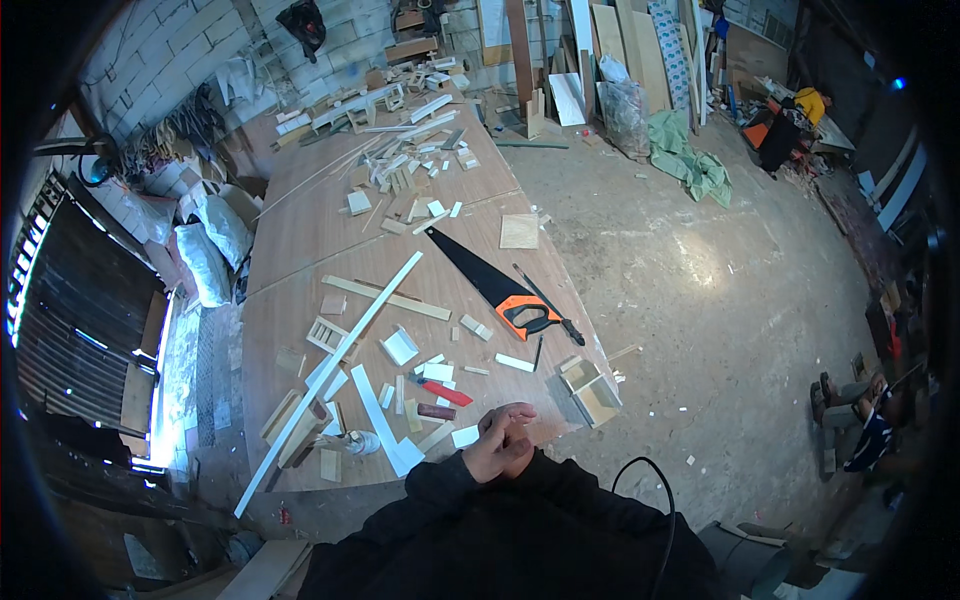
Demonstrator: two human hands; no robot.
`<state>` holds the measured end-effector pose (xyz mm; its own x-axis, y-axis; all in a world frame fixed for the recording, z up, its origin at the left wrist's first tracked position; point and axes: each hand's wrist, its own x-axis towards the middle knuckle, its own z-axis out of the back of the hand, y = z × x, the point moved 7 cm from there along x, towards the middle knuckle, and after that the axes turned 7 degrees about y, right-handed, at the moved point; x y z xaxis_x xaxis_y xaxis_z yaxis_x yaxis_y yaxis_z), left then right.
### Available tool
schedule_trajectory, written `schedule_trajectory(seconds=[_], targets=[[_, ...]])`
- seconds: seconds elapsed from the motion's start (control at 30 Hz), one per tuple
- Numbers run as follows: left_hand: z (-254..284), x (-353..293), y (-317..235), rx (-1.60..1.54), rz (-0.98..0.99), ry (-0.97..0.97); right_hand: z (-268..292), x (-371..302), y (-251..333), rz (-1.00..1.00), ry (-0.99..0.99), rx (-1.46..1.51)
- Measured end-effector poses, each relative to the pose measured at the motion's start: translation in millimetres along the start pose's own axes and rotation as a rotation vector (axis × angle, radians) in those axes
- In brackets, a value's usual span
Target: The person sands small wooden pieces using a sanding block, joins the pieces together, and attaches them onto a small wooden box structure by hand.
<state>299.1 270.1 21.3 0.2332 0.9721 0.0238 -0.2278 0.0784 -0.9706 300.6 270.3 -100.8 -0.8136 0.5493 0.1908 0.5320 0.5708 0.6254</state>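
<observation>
Left hand (487, 456) and right hand (517, 462) are brought together at the near edge of the tabletop (280, 340). The fingers are folded against each other; whether they enclose anything cannot be told. The nearest part is the white block (466, 437), lying flat just beside the left hand. The red tool (446, 393) and brown cylinder (436, 411) lie beyond it, toward the left. The box (587, 386), divided by an inner wall, sits to the right at the tabletop's edge.

Handling (estimated): the block should be light and stiff, with low risk of breakage; grip opposite edges between thumb and fingers. The cylinder may roll; take it around its middle. Hold the tool by its red body. The box appears light, but its thin walls may be fragile; support it by the outer sides, not the divider.
</observation>
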Motion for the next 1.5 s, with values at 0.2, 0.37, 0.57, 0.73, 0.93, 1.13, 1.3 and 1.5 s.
schedule_trajectory(seconds=[0.2, 0.37, 0.57, 0.73, 0.93, 1.13, 1.3, 1.5], targets=[[4.7, 4.5, 1.2, -0.136, 0.002, 0.122, 59.3, -9.2, -32.5, -0.113, -0.191, -0.769], [31.5, -19.6, 13.1, -0.142, 0.014, 0.089, -35.8, 7.0, 39.3, 0.117, -0.096, -1.011], [52.4, -46.7, 39.7, -0.218, 0.065, 0.077, -53.8, 21.9, 11.6, -0.006, -0.22, -0.997], [53.9, -53.7, 37.9, -0.089, -0.174, -0.017, -70.9, 11.1, 14.5, 0.099, -0.284, -1.184], [45.5, -52.5, 35.8, -0.046, -0.05, 0.222, -65.1, 1.2, 7.2, 0.132, -0.362, -1.221], [37.9, -52.0, 42.8, -0.109, -0.052, 0.263, -59.1, -6.8, 4.1, 0.16, -0.415, -1.245], [34.2, -46.9, 45.3, -0.157, -0.072, 0.308, -50.8, -11.6, 5.8, 0.212, -0.465, -1.253], [32.0, -51.5, 68.1, -0.231, -0.078, 0.315, -51.6, -24.0, 0.4, 0.163, -0.495, -1.297]])
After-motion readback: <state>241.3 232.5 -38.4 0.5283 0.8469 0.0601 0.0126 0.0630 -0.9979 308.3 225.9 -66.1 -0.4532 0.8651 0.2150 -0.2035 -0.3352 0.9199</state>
